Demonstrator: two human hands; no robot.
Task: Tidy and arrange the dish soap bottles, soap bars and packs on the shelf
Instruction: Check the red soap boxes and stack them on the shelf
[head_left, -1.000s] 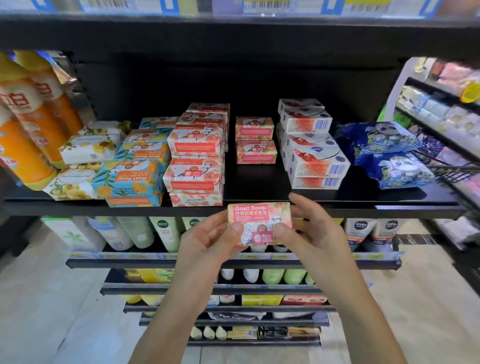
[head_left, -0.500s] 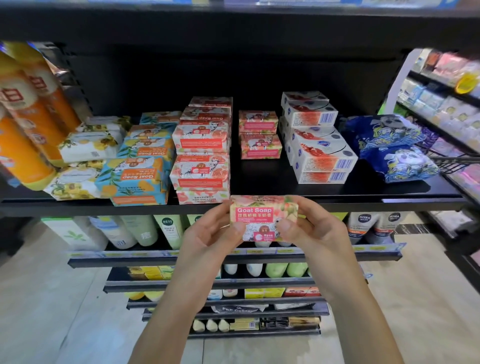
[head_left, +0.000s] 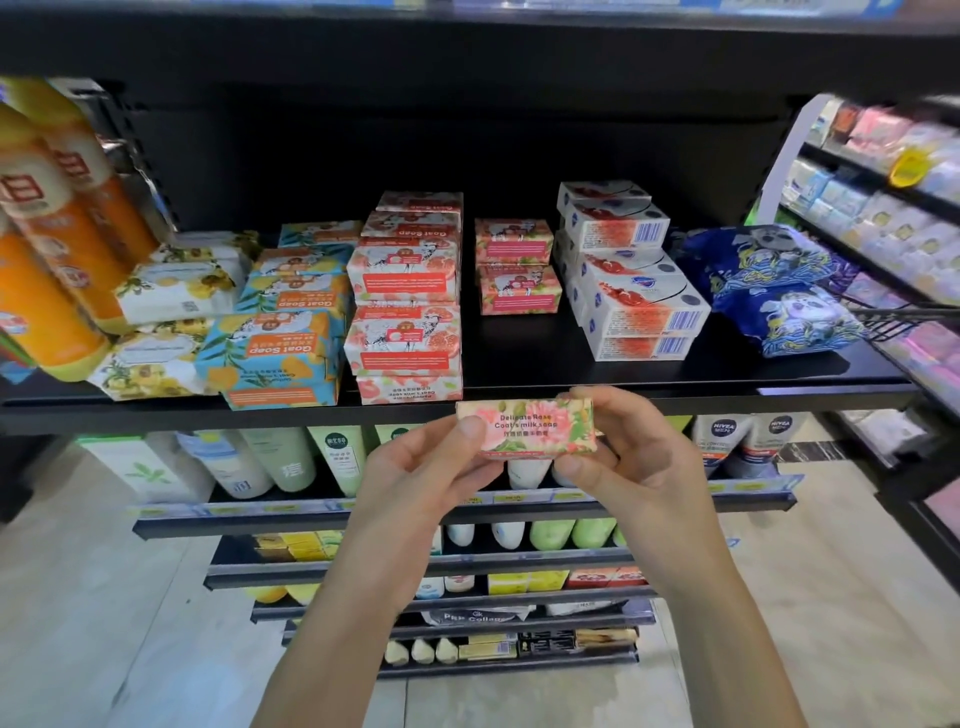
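Observation:
Both hands hold one pink rose goat's milk soap box (head_left: 527, 427) just in front of the black shelf's front edge (head_left: 675, 392). My left hand (head_left: 415, 467) pinches its left end and my right hand (head_left: 628, 457) grips its right end. The box's narrow floral side faces me. On the shelf behind stand two matching pink boxes (head_left: 514, 267), a stack of red grapefruit goat soap boxes (head_left: 405, 312), blue-orange goat soap boxes (head_left: 280, 353), yellow-flower soap packs (head_left: 176, 291), white soap boxes (head_left: 634, 291) and orange dish soap bottles (head_left: 47, 249) at the far left.
Blue patterned packs (head_left: 774, 291) lie at the shelf's right end, beside a wire basket (head_left: 904, 317). Bare shelf lies in front of the two pink boxes. Lower shelves hold tubes and bottles (head_left: 291, 462). Another aisle rack (head_left: 883, 192) stands at the right.
The hands have turned the pink box so its narrow floral side faces me instead of the Goat Soap front, and raised it slightly toward the shelf edge.

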